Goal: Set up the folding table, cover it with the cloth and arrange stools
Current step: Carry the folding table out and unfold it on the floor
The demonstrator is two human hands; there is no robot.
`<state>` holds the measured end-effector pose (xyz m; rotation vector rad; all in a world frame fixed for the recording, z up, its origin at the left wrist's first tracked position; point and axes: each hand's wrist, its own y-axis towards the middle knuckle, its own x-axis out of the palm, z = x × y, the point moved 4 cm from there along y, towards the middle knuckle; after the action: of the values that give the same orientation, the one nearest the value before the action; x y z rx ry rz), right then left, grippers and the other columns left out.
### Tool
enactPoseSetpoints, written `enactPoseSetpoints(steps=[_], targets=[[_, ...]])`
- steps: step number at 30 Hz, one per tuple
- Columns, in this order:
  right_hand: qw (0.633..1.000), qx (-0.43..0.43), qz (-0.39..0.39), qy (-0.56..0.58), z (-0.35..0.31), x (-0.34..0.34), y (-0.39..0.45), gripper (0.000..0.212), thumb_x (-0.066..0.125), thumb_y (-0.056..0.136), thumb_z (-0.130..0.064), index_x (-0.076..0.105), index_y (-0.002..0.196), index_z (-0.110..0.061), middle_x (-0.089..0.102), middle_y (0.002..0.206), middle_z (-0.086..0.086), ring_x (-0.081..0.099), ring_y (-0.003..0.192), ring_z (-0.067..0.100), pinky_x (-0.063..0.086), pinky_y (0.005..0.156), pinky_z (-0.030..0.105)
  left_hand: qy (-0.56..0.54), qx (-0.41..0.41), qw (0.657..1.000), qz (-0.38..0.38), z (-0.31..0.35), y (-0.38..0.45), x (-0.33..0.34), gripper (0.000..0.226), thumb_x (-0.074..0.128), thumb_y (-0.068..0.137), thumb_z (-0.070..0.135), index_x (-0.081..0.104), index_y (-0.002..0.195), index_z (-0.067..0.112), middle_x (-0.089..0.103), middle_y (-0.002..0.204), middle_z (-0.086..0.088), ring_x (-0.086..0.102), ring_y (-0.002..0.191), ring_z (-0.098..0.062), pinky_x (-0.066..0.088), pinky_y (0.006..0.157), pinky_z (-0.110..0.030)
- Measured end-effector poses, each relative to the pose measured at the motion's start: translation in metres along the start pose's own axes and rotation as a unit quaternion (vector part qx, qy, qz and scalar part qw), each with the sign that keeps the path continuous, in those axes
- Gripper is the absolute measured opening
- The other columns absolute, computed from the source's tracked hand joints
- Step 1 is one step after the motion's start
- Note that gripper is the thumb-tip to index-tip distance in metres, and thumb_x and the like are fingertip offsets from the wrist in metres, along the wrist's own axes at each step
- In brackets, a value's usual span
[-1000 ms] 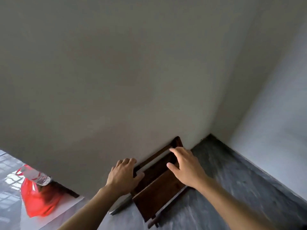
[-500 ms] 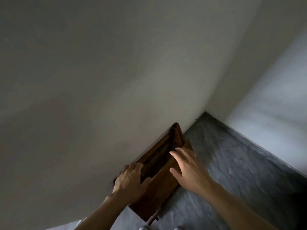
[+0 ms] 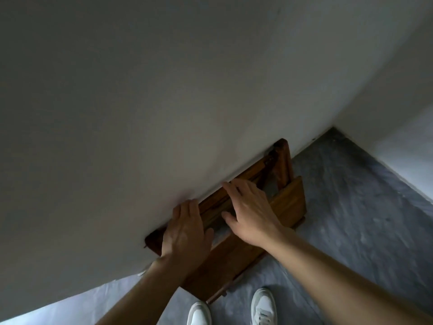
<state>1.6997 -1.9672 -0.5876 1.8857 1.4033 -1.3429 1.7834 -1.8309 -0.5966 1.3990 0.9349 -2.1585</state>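
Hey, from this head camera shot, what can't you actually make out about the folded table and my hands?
Head view only:
- Folding table: its far face is against the wall, its near end behind the left hand.
- Right hand fingertips: blurred, so its grip is unclear.
- White shoes: cut off by the bottom edge.

Two bare forearms are seen, with no sleeves reaching into view and no watch, ring or band visible on either wrist. The left hand [image 3: 186, 233] and the right hand [image 3: 251, 213] are uncovered, without gloves. White low-cut sneakers are worn: the left shoe [image 3: 199, 314] is plain and smooth at the toe, and the right shoe [image 3: 263, 308] is marked by white laces and grey-toned eyelet panels.
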Motion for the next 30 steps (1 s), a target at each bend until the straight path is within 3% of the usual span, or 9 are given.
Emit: enactPoseSetpoints(steps=[5, 10, 12, 15, 19, 23, 25, 27, 30], targets=[[0.999, -0.009, -0.033, -0.017, 0.019, 0.039, 0.02, 0.071, 0.056, 0.093, -0.045, 0.023, 0.152, -0.023, 0.026, 0.156, 0.003, 0.02, 0.146, 0.025, 0.023, 0.118, 0.043, -0.029, -0.091, 0.995, -0.002, -0.013, 0.008, 0.041, 0.082, 0.06, 0.086, 0.044, 0.015, 0.148, 0.015, 0.027, 0.151, -0.007, 0.029, 0.139, -0.025, 0.037, 0.11, -0.037], [0.996, -0.037, -0.059, -0.06, 0.034, 0.062, 0.029, 0.072, 0.056, 0.092, -0.045, 0.023, 0.152, -0.023, 0.02, 0.159, 0.005, 0.015, 0.148, 0.028, 0.019, 0.119, 0.045, 0.025, -0.094, 0.995, 0.015, -0.016, 0.008, 0.066, 0.087, 0.059, 0.082, 0.042, 0.016, 0.15, 0.01, 0.026, 0.15, -0.008, 0.027, 0.138, -0.027, 0.029, 0.116, -0.038], [0.996, -0.039, -0.046, -0.061, 0.038, 0.062, 0.03, 0.072, 0.056, 0.091, -0.046, 0.025, 0.152, -0.023, 0.022, 0.157, 0.005, 0.017, 0.146, 0.028, 0.02, 0.118, 0.044, 0.025, -0.109, 0.993, 0.034, -0.015, 0.01, 0.068, 0.089, 0.063, 0.077, 0.042, 0.02, 0.149, 0.011, 0.03, 0.147, -0.008, 0.03, 0.135, -0.027, 0.034, 0.113, -0.04], [0.998, -0.005, -0.04, -0.051, 0.049, 0.062, 0.018, 0.074, 0.061, 0.089, -0.044, 0.028, 0.151, -0.022, 0.028, 0.151, 0.007, 0.023, 0.143, 0.028, 0.026, 0.116, 0.044, 0.021, -0.125, 0.991, 0.048, -0.012, 0.015, 0.067, 0.077, 0.063, 0.077, 0.04, 0.031, 0.142, 0.011, 0.04, 0.137, -0.009, 0.038, 0.125, -0.028, 0.041, 0.104, -0.039], [0.998, -0.012, 0.037, -0.046, 0.06, 0.054, -0.008, 0.076, 0.075, 0.078, -0.033, 0.042, 0.144, -0.018, 0.036, 0.142, 0.01, 0.034, 0.137, 0.029, 0.037, 0.11, 0.044, 0.039, -0.09, 0.995, 0.033, -0.008, 0.004, 0.065, 0.062, 0.061, 0.082, 0.041, 0.042, 0.135, 0.013, 0.047, 0.127, -0.009, 0.042, 0.116, -0.028, 0.043, 0.095, -0.037], [0.99, -0.037, 0.023, -0.131, 0.069, 0.051, -0.013, 0.081, 0.079, 0.069, -0.04, 0.046, 0.141, -0.022, 0.04, 0.145, 0.009, 0.031, 0.138, 0.033, 0.026, 0.116, 0.052, 0.041, -0.065, 0.997, 0.005, -0.003, -0.01, 0.066, 0.055, 0.056, 0.088, 0.04, 0.039, 0.136, 0.018, 0.046, 0.128, -0.005, 0.041, 0.117, -0.024, 0.042, 0.096, -0.033], [0.987, -0.049, 0.024, -0.154, 0.074, 0.047, -0.013, 0.072, 0.081, 0.066, -0.04, 0.054, 0.131, -0.023, 0.049, 0.135, 0.005, 0.037, 0.133, 0.031, 0.023, 0.116, 0.053, 0.036, -0.05, 0.998, -0.01, 0.001, -0.013, 0.068, 0.048, 0.054, 0.091, 0.039, 0.039, 0.132, 0.019, 0.046, 0.124, -0.003, 0.042, 0.114, -0.021, 0.043, 0.093, -0.03], [0.987, -0.064, 0.017, -0.147, 0.075, 0.038, -0.012, 0.055, 0.082, 0.068, -0.038, 0.061, 0.116, -0.022, 0.058, 0.121, 0.0, 0.047, 0.122, 0.026, 0.03, 0.112, 0.043, 0.004, -0.039, 0.999, -0.03, 0.003, -0.013, 0.071, 0.042, 0.056, 0.091, 0.037, 0.04, 0.126, 0.019, 0.049, 0.115, -0.001, 0.048, 0.105, -0.019, 0.046, 0.084, -0.028], [0.985, -0.059, -0.045, -0.158, 0.077, 0.027, -0.007, 0.031, 0.073, 0.08, -0.041, 0.063, 0.103, -0.024, 0.063, 0.105, -0.006, 0.053, 0.104, 0.017, 0.037, 0.094, 0.032, -0.051, -0.02, 0.996, -0.076, 0.009, -0.011, 0.078, 0.028, 0.056, 0.091, 0.033, 0.043, 0.113, 0.023, 0.054, 0.089, 0.004, 0.057, 0.076, -0.017, 0.052, 0.065, -0.032]])
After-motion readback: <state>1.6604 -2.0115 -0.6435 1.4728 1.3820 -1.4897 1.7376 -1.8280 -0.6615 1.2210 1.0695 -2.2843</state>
